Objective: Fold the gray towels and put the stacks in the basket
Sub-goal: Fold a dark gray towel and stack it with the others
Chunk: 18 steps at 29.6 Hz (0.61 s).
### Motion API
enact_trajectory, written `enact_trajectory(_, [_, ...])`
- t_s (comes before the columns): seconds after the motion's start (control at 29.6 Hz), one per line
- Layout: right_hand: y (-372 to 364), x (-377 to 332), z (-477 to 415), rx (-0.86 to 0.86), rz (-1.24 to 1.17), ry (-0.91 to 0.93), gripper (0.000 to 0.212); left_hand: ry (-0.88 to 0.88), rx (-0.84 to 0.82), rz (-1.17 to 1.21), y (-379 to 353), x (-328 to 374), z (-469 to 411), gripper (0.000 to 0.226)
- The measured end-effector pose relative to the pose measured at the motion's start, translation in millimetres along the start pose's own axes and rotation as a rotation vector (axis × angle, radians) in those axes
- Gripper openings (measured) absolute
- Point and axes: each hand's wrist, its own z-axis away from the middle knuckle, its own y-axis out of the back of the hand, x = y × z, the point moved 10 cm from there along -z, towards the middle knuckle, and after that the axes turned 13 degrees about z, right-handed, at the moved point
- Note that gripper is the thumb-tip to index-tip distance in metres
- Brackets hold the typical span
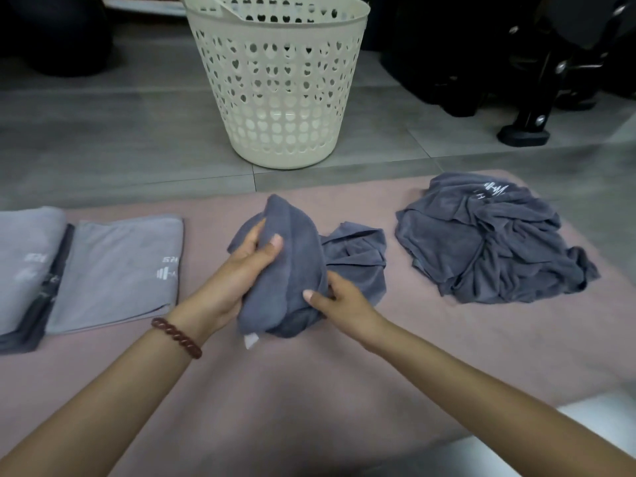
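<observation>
A crumpled dark gray towel [354,259] sits in the middle of the pink mat [309,390], bunched and partly lifted. My left hand [237,270] grips its upper left fold, thumb on top. My right hand [337,301] pinches its lower edge. A white tag hangs from the bottom of the towel. To the right lies a heap of unfolded dark gray towels [488,239]. On the left lie a folded light gray towel [117,270] and a second folded stack [24,270] at the frame edge. The cream perforated basket [278,80] stands on the floor beyond the mat.
Gray floor tiles [103,139] lie between the mat and the basket. Black equipment with a foot [526,132] stands at the back right. Dark objects fill the back left corner. A white surface [516,452] shows at the lower right.
</observation>
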Motion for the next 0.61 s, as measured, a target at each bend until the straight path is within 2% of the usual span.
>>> enact_trajectory(0.03, [7.0, -4.7, -0.9, 0.037, 0.021, 0.022, 0.029, 0.032, -0.077, -0.114, -7.4, -5.0, 3.5, 0.092])
enact_trajectory(0.07, [16.5, -12.0, -0.3, 0.064, 0.023, 0.045, 0.024, 0.035, -0.120, -0.227, -11.5, -7.3, 7.4, 0.102])
enact_trajectory(0.1, [28.2, -20.6, 0.8, 0.082, -0.018, 0.059, 0.021, -0.018, -0.112, -0.315, -7.3, -2.2, 7.7, 0.093])
enact_trajectory(0.17, [52.3, -35.7, 4.9, 0.095, -0.148, 0.078, 0.019, -0.190, 0.060, -0.377, 11.2, 24.8, 5.0, 0.043])
enact_trajectory(0.2, [64.5, -43.6, 7.6, 0.094, -0.225, 0.091, 0.019, -0.241, 0.137, -0.359, 18.6, 38.1, 3.9, 0.034])
enact_trajectory(0.27, [87.8, -56.4, 10.0, 0.089, -0.381, 0.103, 0.020, -0.264, 0.208, -0.192, 25.0, 57.7, 0.1, 0.040])
enact_trajectory(0.34, [112.0, -66.7, 4.0, 0.154, -0.351, 0.112, 0.021, -0.267, 0.248, -0.023, 26.4, 73.7, -6.8, 0.031])
enact_trajectory(0.44, [166.3, -61.8, -15.8, 0.445, -0.108, 0.103, 0.018, -0.302, 0.258, 0.053, 26.0, 96.7, -18.3, 0.025])
enact_trajectory(0.51, [199.1, -36.2, -23.6, 0.586, -0.252, -0.005, 0.017, -0.339, 0.331, 0.142, 43.5, 111.8, -23.0, 0.025])
enact_trajectory(0.61, [232.5, 6.9, -21.9, 0.686, -0.445, -0.131, 0.018, -0.401, 0.418, 0.276, 77.7, 139.0, -28.5, 0.028])
